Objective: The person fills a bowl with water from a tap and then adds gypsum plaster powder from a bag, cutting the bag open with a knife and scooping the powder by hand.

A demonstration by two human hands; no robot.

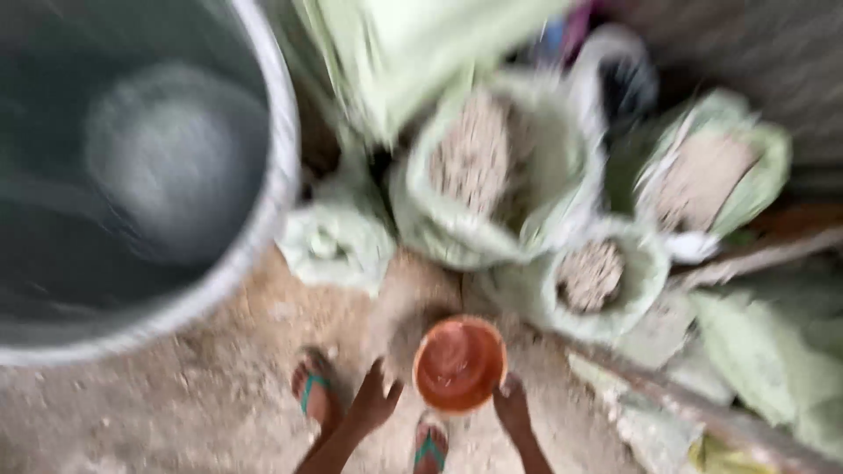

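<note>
The view is blurred by motion. A small orange bowl (459, 364) sits low in the middle, above my feet in green sandals. My right hand (512, 405) touches its right rim and seems to hold it. My left hand (373, 399) is just left of the bowl, fingers spread, apart from it and holding nothing. Whether the bowl rests on the dirt floor or is lifted cannot be told.
A large grey drum (272, 202) fills the upper left. Three open pale green sacks of tan grain (479, 154) (702, 175) (593, 276) stand beyond the bowl, with more crumpled green sacks (338, 241) around. A plank (755, 259) lies at right.
</note>
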